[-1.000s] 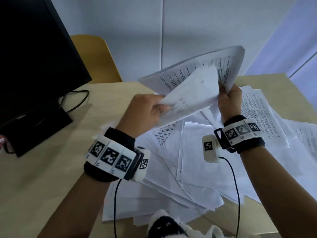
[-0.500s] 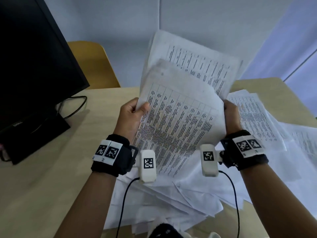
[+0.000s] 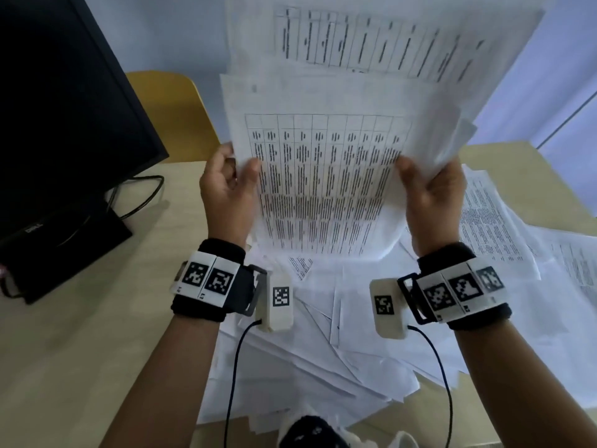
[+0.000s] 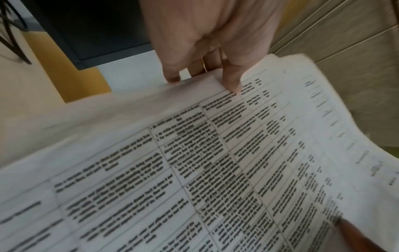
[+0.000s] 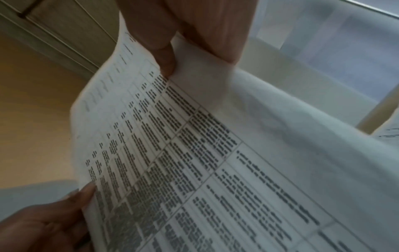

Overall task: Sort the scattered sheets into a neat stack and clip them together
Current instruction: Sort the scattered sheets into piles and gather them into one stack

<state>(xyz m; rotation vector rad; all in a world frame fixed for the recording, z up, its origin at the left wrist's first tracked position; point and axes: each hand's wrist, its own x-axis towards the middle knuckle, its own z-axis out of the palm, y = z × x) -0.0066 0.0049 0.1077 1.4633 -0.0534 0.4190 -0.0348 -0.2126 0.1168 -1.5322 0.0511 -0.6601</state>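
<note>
I hold a bundle of printed sheets [image 3: 326, 176] upright above the desk, the front one showing a table of text. My left hand [image 3: 226, 185] pinches the bundle's left edge, thumb in front, fingers behind. My right hand [image 3: 429, 189] grips the right edge the same way. The sheets are uneven, with back pages sticking up higher. In the left wrist view the left hand [image 4: 207, 68] pinches the sheets [image 4: 194, 170]. The right wrist view has the right hand [image 5: 179, 51] pinching the sheets [image 5: 194, 153]. More loose sheets [image 3: 355, 334] lie scattered on the desk below. No clip is in view.
A black monitor [image 3: 64, 108] with its stand and cable stands on the left of the wooden desk [image 3: 80, 350]. A yellow chair [image 3: 168, 108] stands behind the desk. Further printed pages [image 3: 491, 227] spread to the right edge.
The bundle has been turned from a flat, fanned hold to upright and raised toward the camera. Both hands have shifted to its side edges.
</note>
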